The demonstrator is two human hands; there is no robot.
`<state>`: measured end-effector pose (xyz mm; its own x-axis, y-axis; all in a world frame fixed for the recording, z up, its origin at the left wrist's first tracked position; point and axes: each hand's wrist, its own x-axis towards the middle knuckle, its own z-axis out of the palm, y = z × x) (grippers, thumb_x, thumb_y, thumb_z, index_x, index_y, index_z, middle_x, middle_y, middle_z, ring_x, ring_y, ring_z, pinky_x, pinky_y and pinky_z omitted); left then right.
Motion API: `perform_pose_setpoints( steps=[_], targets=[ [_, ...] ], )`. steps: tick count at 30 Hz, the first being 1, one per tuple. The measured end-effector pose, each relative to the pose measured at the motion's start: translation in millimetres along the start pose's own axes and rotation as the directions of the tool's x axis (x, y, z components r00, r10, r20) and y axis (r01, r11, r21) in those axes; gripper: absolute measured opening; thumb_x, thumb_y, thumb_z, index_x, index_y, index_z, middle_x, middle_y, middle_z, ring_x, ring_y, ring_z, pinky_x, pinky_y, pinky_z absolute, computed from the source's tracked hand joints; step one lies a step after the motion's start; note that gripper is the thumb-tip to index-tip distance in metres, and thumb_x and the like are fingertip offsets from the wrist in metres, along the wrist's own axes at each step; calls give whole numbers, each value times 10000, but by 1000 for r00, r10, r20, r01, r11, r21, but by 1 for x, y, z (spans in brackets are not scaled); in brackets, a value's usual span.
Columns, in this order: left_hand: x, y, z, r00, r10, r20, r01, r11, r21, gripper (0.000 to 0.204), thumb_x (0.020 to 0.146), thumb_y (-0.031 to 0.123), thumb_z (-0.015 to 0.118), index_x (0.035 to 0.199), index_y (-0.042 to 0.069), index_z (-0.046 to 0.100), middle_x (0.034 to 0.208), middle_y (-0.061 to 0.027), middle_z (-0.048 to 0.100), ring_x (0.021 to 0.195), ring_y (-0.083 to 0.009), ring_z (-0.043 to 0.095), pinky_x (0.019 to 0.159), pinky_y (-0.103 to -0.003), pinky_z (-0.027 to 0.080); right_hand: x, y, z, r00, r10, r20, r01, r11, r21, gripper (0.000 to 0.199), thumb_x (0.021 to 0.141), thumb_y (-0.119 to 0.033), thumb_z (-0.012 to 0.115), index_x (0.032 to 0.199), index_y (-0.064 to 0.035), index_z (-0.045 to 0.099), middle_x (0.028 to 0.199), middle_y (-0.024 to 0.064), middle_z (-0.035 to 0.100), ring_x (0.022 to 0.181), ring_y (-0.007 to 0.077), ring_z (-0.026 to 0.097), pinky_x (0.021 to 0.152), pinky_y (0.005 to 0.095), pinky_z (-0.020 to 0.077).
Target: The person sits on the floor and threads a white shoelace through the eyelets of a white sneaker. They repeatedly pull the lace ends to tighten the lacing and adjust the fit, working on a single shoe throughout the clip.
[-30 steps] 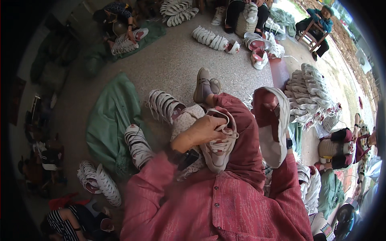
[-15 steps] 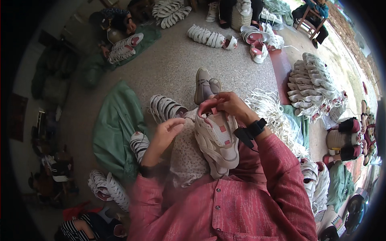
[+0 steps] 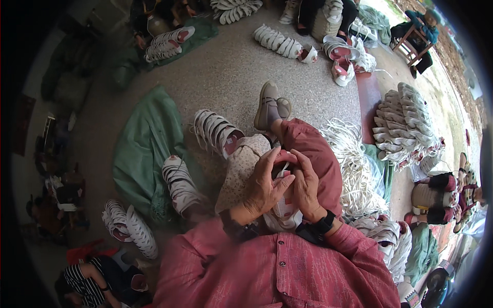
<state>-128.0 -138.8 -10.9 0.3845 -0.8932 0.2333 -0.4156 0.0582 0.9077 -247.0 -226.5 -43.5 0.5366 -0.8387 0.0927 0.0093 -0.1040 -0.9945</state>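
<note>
White shoe (image 3: 285,209) — between left fingers (image 3: 267,167) and right fingers (image 3: 304,165).

The speckled grey floor (image 3: 231,82) is under everything. I see a big, crumpled green cloth (image 3: 149,143) lying on it. Two short rows of white shoes (image 3: 141,233) sit side by side near the cloth. Farther off lies a long line of white shoes (image 3: 277,41).

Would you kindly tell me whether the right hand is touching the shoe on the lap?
Touching: the head view shows the right hand curled against the shoe at its pink collar.
</note>
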Motion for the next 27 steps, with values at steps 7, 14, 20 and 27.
perform_pose_setpoints(
  steps=[7, 14, 20, 27],
  targets=[
    [16, -49, 17, 1000, -15, -7, 14, 989, -150, 511, 990, 155, 539, 1420, -48, 354, 1278, -154, 586, 1207, -245, 542, 1080, -368, 384, 27, 27, 1, 992, 123, -40, -128, 981, -146, 393, 928, -50, 414, 1267, 16, 601, 1128, 140, 681, 1023, 191, 637, 924, 288, 486],
    [14, -25, 18, 996, -56, 71, 59, 997, -43, 539, 1011, 259, 547, 1421, -35, 358, 1301, -156, 575, 1220, -229, 538, 1077, -363, 388, 20, 30, -11, 990, 144, -11, -133, 942, 310, 372, 930, -51, 412, 1228, 48, 610, 1118, 131, 688, 1005, 200, 667, 905, 311, 526],
    [22, -27, 13, 979, -173, 107, 163, 982, 94, 580, 998, 326, 576, 1420, -19, 380, 1313, -175, 546, 1198, -245, 554, 1013, -351, 447, 27, -2, -51, 935, 326, 138, -348, 780, 520, 313, 953, -12, 500, 1244, 60, 592, 1148, 110, 669, 1002, 166, 661, 899, 279, 528],
    [45, 10, 3, 950, 186, 252, -297, 790, 537, 714, 884, 447, 680, 1411, 20, 458, 1417, -207, 481, 1356, -387, 410, 1147, -497, 281, -13, 117, -258, 748, 531, -399, -425, 844, 327, 308, 885, -43, 557, 1182, -6, 629, 1155, 96, 672, 873, 184, 684, 745, 313, 548]
  ],
)
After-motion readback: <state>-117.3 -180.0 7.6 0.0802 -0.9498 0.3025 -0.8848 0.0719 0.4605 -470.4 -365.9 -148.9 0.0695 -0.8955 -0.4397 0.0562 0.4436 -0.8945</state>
